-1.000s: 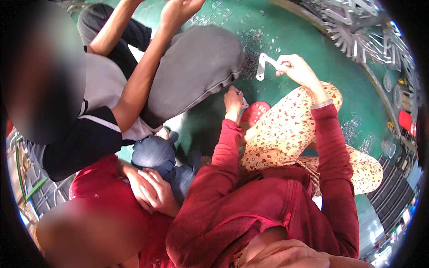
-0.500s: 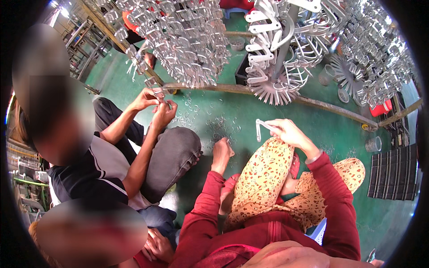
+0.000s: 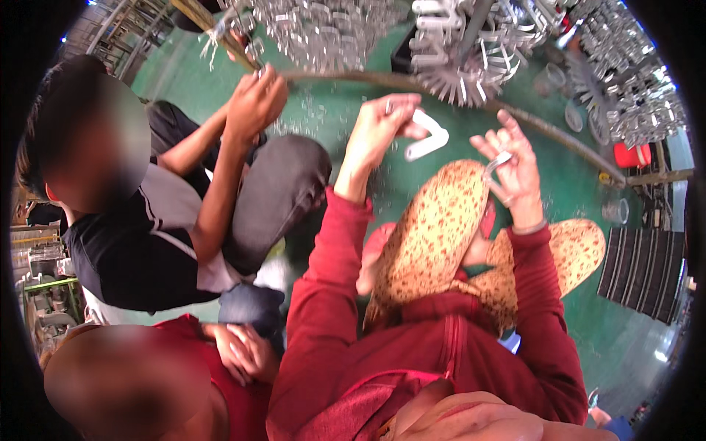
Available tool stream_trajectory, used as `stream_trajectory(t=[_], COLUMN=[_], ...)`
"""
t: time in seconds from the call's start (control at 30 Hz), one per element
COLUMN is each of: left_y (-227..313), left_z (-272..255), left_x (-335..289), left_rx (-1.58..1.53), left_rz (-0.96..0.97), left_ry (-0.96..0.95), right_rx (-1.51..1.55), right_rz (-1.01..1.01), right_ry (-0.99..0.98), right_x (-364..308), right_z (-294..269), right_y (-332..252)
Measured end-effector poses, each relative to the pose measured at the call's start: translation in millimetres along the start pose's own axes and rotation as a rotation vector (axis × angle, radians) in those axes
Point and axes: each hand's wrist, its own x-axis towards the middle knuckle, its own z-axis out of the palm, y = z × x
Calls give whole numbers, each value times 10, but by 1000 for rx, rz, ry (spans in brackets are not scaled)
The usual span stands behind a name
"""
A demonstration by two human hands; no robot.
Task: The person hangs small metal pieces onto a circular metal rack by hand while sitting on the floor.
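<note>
My left hand (image 3: 380, 131) is raised in front of the metal racks, its fingers closed on one arm of a bent, V-shaped silver metal bracket (image 3: 434, 143). The bracket's corner points right, toward my other hand. Above my patterned knee, my right hand (image 3: 517, 165) is turned palm up with some fingers spread. Between its thumb and a finger is a small curved silver metal piece (image 3: 499, 161), blurred, so its exact kind does not show. A gap separates the two hands.
Bunches of hanging silver brackets (image 3: 460, 73) and smaller metal parts (image 3: 331, 37) stand beyond a low frame bar (image 3: 544, 126). At left a co-worker (image 3: 140, 235) sits close, hands raised. Another person's folded hands (image 3: 246, 353) are lower left. A black slatted mat (image 3: 642, 272) lies right.
My left hand has risen from near the floor and now holds a bent bracket. My right hand, which held such a bracket, has moved up and right and now holds a small curved piece.
</note>
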Motion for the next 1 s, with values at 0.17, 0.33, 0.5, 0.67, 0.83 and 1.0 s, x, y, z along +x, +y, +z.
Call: stream_trajectory(t=[0.17, 0.33, 0.5, 0.67, 0.83, 1.0], left_y=[36, -263, -603, -896, -857, -881], left_z=[95, 192, 447, 722, 711, 440], left_x=[52, -84, -150, -232, -325, -329], left_rx=[435, 1409, 2056, 1897, 901, 959], left_rz=[139, 330, 127, 105, 183, 208], left_ry=[28, 319, 217, 195, 330, 185], right_rx=[2, -611, -936, -773, -819, -683], right_rz=[388, 184, 215, 356, 390, 502], right_ry=[24, 77, 122, 242, 207, 182], right_x=[7, -6, 127, 111, -9, 188], right_z=[-162, 220, 196, -116, -16, -151], right_y=[77, 337, 647, 654, 599, 748])
